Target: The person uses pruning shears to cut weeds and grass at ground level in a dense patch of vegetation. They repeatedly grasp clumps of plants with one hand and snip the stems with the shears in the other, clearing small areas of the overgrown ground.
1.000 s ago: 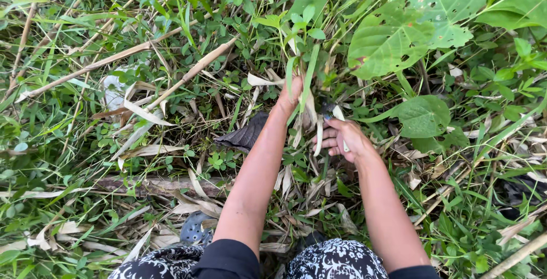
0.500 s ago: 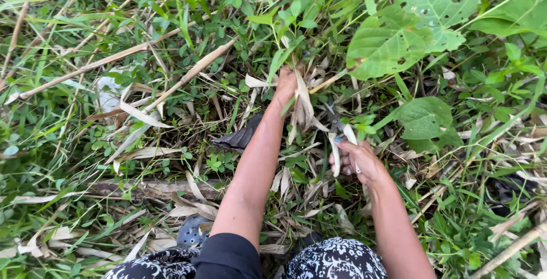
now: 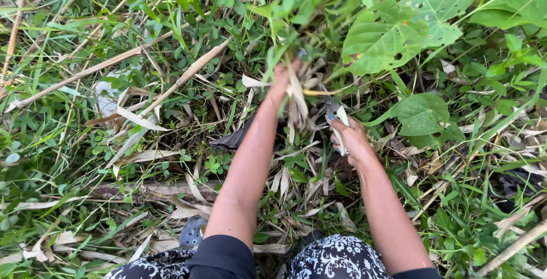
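Weedy ground: left hand [image 3: 283, 79] fisted round grass tuft [image 3: 296, 94], right hand [image 3: 352, 141] beside it gripping white-handled cutter [image 3: 336, 120].

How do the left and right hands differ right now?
The left hand reaches farther forward, gripping a bunch of dry and green grass blades; the right hand sits nearer the body, closed on a pale-handled cutting tool. Both arms are bare, over leaf litter.
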